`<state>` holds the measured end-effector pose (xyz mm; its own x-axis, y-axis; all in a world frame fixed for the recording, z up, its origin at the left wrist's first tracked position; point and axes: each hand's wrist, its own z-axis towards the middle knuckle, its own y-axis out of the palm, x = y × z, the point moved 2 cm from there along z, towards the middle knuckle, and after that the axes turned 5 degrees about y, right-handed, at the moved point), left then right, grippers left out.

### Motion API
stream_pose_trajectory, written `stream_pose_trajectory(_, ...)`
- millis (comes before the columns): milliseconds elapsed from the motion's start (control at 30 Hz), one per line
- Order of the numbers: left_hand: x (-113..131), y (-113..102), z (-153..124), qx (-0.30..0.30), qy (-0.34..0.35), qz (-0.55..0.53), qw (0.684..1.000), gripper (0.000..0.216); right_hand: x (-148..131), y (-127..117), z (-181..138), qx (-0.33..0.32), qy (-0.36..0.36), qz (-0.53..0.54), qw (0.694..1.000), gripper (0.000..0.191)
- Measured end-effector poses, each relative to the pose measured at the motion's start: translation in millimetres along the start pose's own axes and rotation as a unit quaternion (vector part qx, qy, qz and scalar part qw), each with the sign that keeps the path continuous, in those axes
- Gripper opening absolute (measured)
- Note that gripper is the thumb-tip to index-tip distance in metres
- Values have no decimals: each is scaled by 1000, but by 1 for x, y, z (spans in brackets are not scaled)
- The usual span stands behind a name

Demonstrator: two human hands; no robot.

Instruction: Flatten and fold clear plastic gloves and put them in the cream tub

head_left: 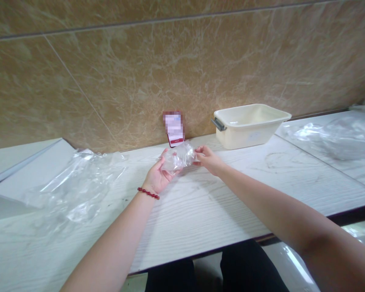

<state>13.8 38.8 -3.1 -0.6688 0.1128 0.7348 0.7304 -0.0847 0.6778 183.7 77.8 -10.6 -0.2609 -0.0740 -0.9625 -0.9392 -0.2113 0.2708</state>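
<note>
Both my hands meet over the middle of the white wood-grain table (200, 211), holding a small crumpled clear plastic bag (179, 157) between them. My left hand (157, 177), with a red bead bracelet on its wrist, cups the bag from below and the left, fingers curled round it. My right hand (207, 159) pinches the bag's right end with its fingertips. Whatever is inside the bag cannot be made out.
A cream plastic tub (250, 124) with a grey handle stands at the back right against the brown marble wall. A small red-and-white card (174, 129) leans on the wall behind my hands. Loose clear plastic sheets lie at the left (79, 186) and far right (334, 136).
</note>
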Motion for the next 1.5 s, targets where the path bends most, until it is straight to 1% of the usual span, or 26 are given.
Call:
stream_pose_trajectory(100, 2, 1, -1, -5, 30, -13, 999, 32, 4, 2, 0, -40, 37, -22, 998, 21)
stream_pose_trajectory(200, 2, 3, -2, -24, 29, -11, 999, 32, 6, 4, -1, -64, 60, -41, 995, 17)
stream_pose_trajectory(300, 1, 4, -3, -26, 23, -4, 999, 33, 4, 5, -3, -73, 70, -32, 994, 15)
stream_pose_trajectory(400, 1, 5, -4, -19, 21, 0, 1000, 33, 2, 6, -3, -57, 65, 0, 996, 16)
stream_pose_trajectory(533, 0, 4, -3, -39, 25, -2, 999, 32, 1, 4, -2, -39, 43, 34, 998, 17)
stream_pose_trajectory(733, 0, 5, -4, -33, 21, 6, 999, 31, 1, 3, -2, -62, 10, 30, 998, 23)
stream_pose_trajectory(800, 0, 6, -4, -31, 22, 9, 999, 30, 0, 4, -3, -66, 9, 26, 997, 24)
stream_pose_trajectory(1000, -2, 6, -4, -42, 24, 15, 999, 30, -1, 5, -4, -66, 37, 42, 996, 23)
stream_pose_trajectory(1200, -3, 3, -3, -60, 25, 30, 997, 32, 2, 4, -2, -76, 19, 13, 997, 22)
stream_pose_trajectory(1300, -3, 2, -3, -69, 27, 30, 997, 31, 4, 4, -1, -60, 16, -19, 998, 29)
stream_pose_trajectory(1400, -3, 2, -3, -63, 29, 33, 997, 31, 5, 2, 0, -35, 2, -46, 998, 32)
stream_pose_trajectory(1500, -3, 2, -4, -66, 28, 50, 996, 37, 5, 0, 3, -12, -5, -55, 998, 33)
